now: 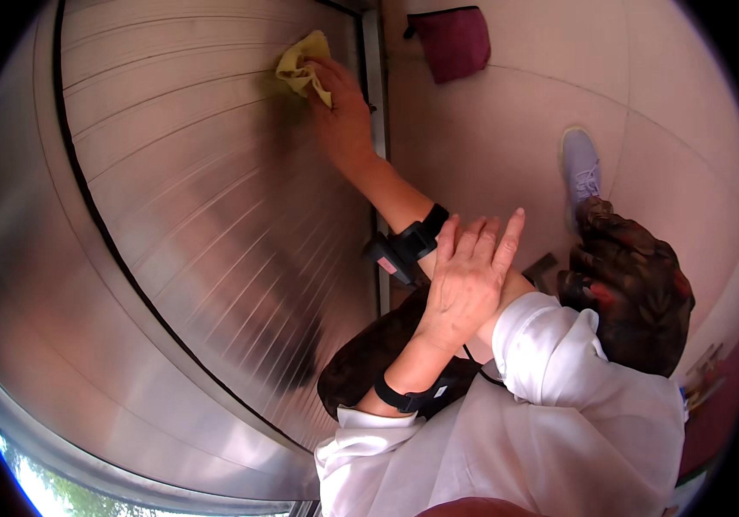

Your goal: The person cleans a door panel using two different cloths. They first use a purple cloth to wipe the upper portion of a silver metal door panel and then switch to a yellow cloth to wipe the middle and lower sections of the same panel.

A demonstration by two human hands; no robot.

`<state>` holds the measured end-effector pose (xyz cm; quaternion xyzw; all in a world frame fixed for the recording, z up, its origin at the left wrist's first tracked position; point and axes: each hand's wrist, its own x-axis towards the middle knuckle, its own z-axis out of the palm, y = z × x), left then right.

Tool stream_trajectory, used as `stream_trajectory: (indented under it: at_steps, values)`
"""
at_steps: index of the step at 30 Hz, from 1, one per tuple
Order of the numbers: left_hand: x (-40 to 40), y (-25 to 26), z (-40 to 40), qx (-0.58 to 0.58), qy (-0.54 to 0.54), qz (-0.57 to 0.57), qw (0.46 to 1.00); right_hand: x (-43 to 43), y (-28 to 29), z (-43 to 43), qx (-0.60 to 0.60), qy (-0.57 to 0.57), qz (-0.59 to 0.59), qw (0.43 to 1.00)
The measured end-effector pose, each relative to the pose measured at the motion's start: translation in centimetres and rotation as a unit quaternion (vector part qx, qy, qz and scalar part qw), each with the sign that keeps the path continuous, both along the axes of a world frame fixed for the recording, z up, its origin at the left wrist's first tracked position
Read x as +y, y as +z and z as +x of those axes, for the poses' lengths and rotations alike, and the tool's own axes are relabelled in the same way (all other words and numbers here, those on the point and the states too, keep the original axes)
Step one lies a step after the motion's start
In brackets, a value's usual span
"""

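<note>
My right hand (342,113) presses a crumpled yellow cloth (304,61) against a ribbed metal door panel (214,187), near the panel's far end. The fingers are bent over the cloth and partly hidden by it. Across my right forearm lies my left hand (466,284), palm down, its fingers spread somewhat and its thumb out of sight. A black strap with a small device (408,249) sits around my right forearm near the left fingers. Another black band (408,397) circles my left wrist.
A metal frame edge (379,129) borders the panel beside the pale tiled floor (557,84). On the floor lies a maroon fabric item with black edging (456,45). My grey-blue shoe (580,161) stands to the right. Past the panel, greenery (78,494) shows at lower left.
</note>
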<state>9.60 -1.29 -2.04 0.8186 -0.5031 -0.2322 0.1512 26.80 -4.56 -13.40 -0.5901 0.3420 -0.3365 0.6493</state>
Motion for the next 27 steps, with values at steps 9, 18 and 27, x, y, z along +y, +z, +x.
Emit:
stream_trajectory:
  at_steps: [9,18,27]
  values:
    - [0.0,-0.2,2.3,0.025,0.171,-0.090,0.981,-1.7,-13.5,0.9,0.229,0.114,0.219,0.942]
    - [0.6,0.5,1.7,-0.023,0.135,-0.062,0.989,-2.0,-3.4,3.6,0.003,0.029,0.173,0.984]
    - [-0.1,0.3,1.5,-0.021,0.134,-0.082,0.987,-1.8,-5.8,2.1,0.102,0.063,0.204,0.972]
